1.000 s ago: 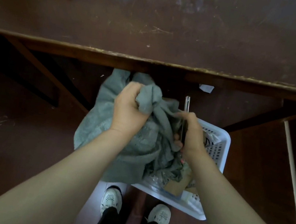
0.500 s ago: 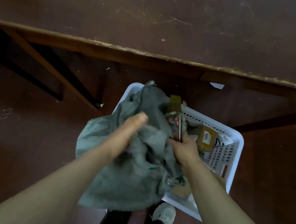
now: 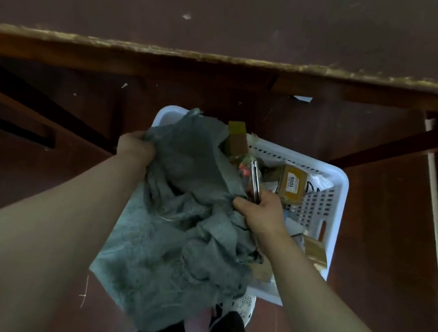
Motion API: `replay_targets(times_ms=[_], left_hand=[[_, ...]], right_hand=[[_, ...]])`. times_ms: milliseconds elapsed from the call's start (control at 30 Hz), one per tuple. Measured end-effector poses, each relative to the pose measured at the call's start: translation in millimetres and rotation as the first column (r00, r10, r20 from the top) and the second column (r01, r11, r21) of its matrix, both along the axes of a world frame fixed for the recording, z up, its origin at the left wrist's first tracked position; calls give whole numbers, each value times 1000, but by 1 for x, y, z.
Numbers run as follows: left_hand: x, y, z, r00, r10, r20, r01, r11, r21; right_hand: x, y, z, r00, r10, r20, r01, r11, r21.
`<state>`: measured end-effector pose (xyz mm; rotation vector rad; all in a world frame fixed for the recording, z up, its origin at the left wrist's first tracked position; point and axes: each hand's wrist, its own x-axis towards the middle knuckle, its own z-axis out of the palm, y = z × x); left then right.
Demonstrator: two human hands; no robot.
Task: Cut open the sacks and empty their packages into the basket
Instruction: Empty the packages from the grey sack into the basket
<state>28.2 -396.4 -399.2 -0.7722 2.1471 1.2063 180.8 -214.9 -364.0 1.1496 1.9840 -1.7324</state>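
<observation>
While sack (image 3: 187, 218) hangs bunched over basket (image 3: 340, 212), emptying step in hand: left hand (image 3: 135, 147) grips sack edge, right hand (image 3: 259, 214) clutches cutter (image 3: 253, 182) plus fabric. Packages (image 3: 293, 184) lie in basket. Next, likely: lift sack, shake out remainder.

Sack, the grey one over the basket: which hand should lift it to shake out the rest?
Probably the left. The left hand grips only the sack at its far edge, so it can lift freely; the right hand also holds the knife.
</observation>
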Motion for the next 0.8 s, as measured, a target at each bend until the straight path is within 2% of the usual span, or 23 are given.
replay_targets(times_ms=[67,133,167,233,300,367,500,533,600,633,733,800], left_hand=[[-8,6,26,969,165,181,-211,938,275],[-7,8,57,959,85,271,-203,872,445],[-5,8,67,963,30,267,-155,874,461],[-2,1,87,971,77,227,-169,891,420],[0,-8,106,962,148,231,-241,859,452],[7,-19,121,953,146,265,-270,805,528],[32,-30,135,968,171,186,-231,899,373],[34,-30,139,967,179,179,-238,885,400],[34,-27,153,964,190,186,-262,798,542],[35,-24,159,967,191,168,-254,771,584],[50,-19,167,982,187,-7,-164,882,441],[61,-12,178,978,194,-75,-130,853,505]], right_hand=[[-2,-1,1,1000,-28,7,28,999,16],[-4,-4,6,1000,-21,2,20,997,72],[-6,-8,11,1000,-10,-19,11,995,101],[-11,-18,27,995,28,-94,-14,989,144],[-14,-32,40,986,59,-153,-35,987,156],[-14,-44,48,981,51,-189,-29,992,121],[-12,-58,51,984,36,-176,-9,989,150],[-13,-60,54,979,15,-201,18,987,159],[-14,-64,57,972,-19,-235,59,985,163],[-13,-64,57,974,-39,-223,76,984,159],[-4,-62,59,972,-158,-173,180,976,122],[1,-59,62,958,-202,-203,225,970,94]])
